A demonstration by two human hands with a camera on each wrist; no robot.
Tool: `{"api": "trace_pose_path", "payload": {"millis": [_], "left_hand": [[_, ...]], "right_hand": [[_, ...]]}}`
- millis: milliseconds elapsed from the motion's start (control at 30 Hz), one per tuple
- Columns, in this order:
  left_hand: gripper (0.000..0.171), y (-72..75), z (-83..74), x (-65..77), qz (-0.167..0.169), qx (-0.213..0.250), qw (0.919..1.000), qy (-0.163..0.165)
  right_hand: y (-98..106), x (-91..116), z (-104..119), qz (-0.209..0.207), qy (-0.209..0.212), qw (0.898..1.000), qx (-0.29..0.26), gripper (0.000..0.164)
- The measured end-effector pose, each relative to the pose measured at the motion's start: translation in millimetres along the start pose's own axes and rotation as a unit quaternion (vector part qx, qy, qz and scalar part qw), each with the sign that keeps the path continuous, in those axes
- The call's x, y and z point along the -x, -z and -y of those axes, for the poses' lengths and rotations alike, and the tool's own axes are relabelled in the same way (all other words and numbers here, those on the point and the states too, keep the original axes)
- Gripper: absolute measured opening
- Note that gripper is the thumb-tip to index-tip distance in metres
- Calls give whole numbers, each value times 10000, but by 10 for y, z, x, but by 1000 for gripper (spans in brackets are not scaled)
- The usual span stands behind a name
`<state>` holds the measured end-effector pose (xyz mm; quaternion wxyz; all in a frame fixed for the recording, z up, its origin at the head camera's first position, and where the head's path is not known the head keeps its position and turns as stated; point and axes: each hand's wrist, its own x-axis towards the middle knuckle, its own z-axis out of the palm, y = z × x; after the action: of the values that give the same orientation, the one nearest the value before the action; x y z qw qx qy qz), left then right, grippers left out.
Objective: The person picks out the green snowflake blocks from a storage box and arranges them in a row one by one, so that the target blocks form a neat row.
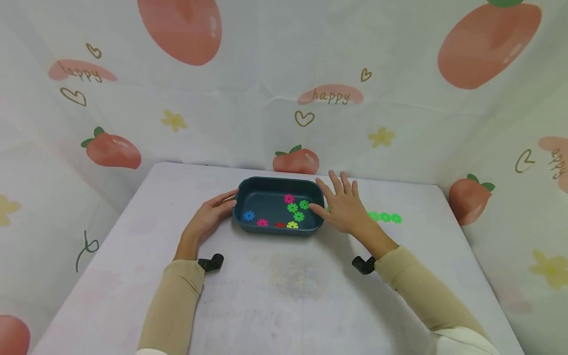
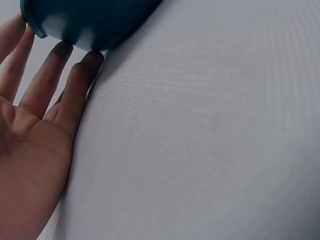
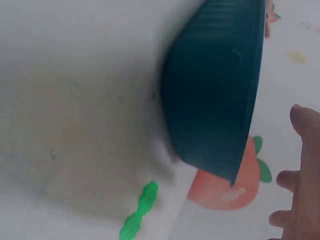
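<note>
A dark teal plastic basin (image 1: 278, 230) sits on the table, holding several flower-shaped plastic discs: green (image 1: 299, 216), pink (image 1: 289, 198), blue (image 1: 249, 216), yellow (image 1: 292, 225) and red (image 1: 280, 225). The fingertips of my left hand (image 1: 208, 217) touch the basin's left end, fingers extended, as the left wrist view confirms. My right hand (image 1: 343, 209) is spread at the basin's right end, thumb close to the rim and holding nothing. Seen from the right wrist, the fingers stand apart from the basin wall (image 3: 210, 90). Beyond that hand lies a row of joined green discs (image 1: 385, 217), partly hidden by it.
A white cloth with printed fruit and hearts (image 1: 239, 123) hangs behind the table (image 1: 284, 296). Black wrist devices (image 1: 212, 262) sit at both sleeve cuffs. The green row lies on the tabletop right of the basin.
</note>
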<state>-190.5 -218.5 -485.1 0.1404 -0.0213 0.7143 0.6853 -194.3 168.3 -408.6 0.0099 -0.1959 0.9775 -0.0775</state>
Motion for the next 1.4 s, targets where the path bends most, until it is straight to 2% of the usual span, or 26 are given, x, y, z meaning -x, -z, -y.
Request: {"api": "trace_pose_path", "payload": {"millis": [500, 733, 1033, 1400], "left_hand": [[61, -6, 20, -5, 26, -1, 10000, -19], [61, 9, 18, 0, 50, -3, 10000, -33], [61, 25, 11, 0, 34, -31, 10000, -47], [60, 18, 11, -10, 24, -1, 10000, -14]], "right_hand": [[-188, -177, 318, -321, 862, 9955, 231, 75], [-267, -249, 438, -708, 1281, 9892, 105, 70], [-318, -352, 524, -482, 1232, 9903, -421, 74], [-401, -479, 626, 50, 713, 9880, -1371, 79]]}}
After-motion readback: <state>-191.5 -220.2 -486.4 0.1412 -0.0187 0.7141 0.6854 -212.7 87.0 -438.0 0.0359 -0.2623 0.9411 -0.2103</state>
